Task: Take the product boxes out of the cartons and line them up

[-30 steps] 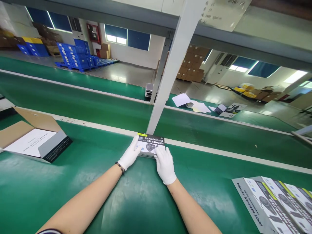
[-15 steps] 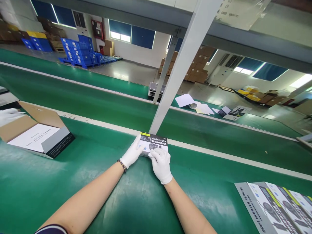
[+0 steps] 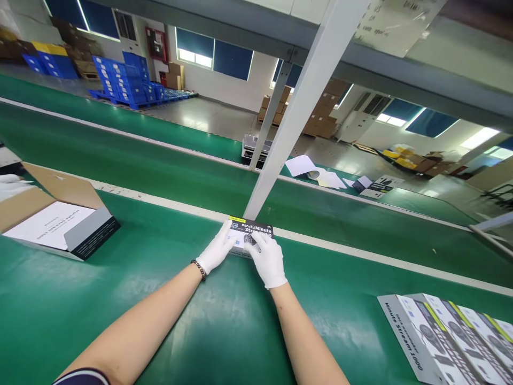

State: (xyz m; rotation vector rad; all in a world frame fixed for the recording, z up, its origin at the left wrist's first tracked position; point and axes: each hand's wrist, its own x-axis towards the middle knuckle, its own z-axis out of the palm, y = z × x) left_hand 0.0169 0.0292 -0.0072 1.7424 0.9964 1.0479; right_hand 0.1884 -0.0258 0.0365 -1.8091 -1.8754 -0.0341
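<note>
A small printed carton (image 3: 241, 239), black and white with a yellow strip and "Minute Stream" lettering, lies on the green belt against its white edge rail. My left hand (image 3: 217, 248), in a white glove, is closed on the carton's left side, the thumb over its near part. Across the right part of the printed face lies my right hand (image 3: 267, 260), also gloved, fingers stretched out and a little apart, covering some of the picture. The contact under its fingertips is hidden.
An open carton (image 3: 94, 235) with a white printed sheet inside stands at left, a co-worker's white-gloved hand (image 3: 14, 187) beside it. Several similar cartons (image 3: 452, 337) sit in a row at lower right. A slanted metal post (image 3: 288, 117) rises just behind my carton.
My right hand has uncurled and shifted up over the carton's printed face, covering more lettering. The left hand keeps its hold. The view has shifted slightly.
</note>
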